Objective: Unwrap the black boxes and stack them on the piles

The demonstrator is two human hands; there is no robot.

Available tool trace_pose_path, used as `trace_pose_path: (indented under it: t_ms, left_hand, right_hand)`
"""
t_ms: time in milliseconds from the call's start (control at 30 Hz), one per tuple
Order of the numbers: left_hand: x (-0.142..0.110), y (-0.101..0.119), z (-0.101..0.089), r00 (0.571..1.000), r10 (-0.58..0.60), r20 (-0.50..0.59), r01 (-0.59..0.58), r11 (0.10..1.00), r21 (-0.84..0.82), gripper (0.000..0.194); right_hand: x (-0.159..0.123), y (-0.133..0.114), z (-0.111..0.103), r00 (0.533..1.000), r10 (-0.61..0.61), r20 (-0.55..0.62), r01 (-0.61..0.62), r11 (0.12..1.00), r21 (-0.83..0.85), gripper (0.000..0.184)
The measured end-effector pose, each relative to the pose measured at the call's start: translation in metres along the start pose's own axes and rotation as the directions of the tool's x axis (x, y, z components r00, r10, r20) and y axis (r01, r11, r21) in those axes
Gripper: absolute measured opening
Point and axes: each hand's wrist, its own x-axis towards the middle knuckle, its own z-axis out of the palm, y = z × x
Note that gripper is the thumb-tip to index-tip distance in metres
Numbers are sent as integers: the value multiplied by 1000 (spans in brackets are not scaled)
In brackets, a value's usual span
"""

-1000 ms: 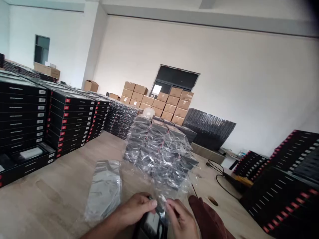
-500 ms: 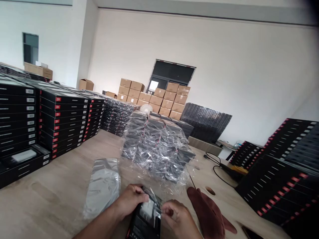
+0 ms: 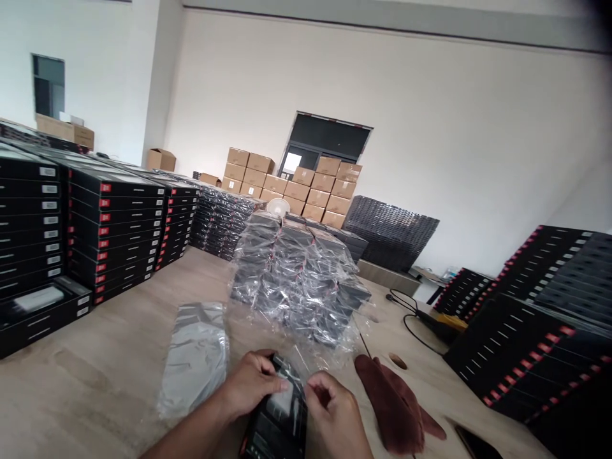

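A black box (image 3: 276, 430) with white print lies at the bottom middle of the head view, tilted toward me. Clear plastic film (image 3: 300, 362) covers its far end and stands up a little there. Across the box's left side, my left hand (image 3: 253, 384) is closed, thumb on top. My right hand (image 3: 335, 411) pinches the film at the box's right edge, thumb against forefinger. Left of my hands lies a flat pile of clear plastic bags (image 3: 194, 357). Beyond them stand stacked dark boxes wrapped in plastic (image 3: 296, 280).
Tall stacks of black boxes (image 3: 124, 236) line the left. More black boxes (image 3: 521, 357) stand at the right. A brown cloth (image 3: 394, 408), a phone (image 3: 473, 441) and a black cable (image 3: 406, 325) lie on the wooden table (image 3: 109, 357). Cardboard cartons (image 3: 296, 191) are piled behind.
My right hand has risen slightly with its pinch on the film, which now stands up more at the box's far end. The left hand keeps its hold. The view has shifted slightly.
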Motion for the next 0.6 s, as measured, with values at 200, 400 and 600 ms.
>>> trace_pose_path:
  t_ms: [200,400,600]
  left_hand:
    - [2,-1,-1,1000,-4,-25,4,1000,12,24]
    - [3,-4,0,1000,-10,22,8,995,98,25]
    - [2,-1,-10,991,-130,-29,111,925,-363,79]
  right_hand:
    - [1,-3,6,988,-112,-102,90,975,-203,19]
    - [5,10,-15,928,-122,-351,36,969,-244,14]
    - [6,29,-31,902,-10,-431,-91,973,-213,32]
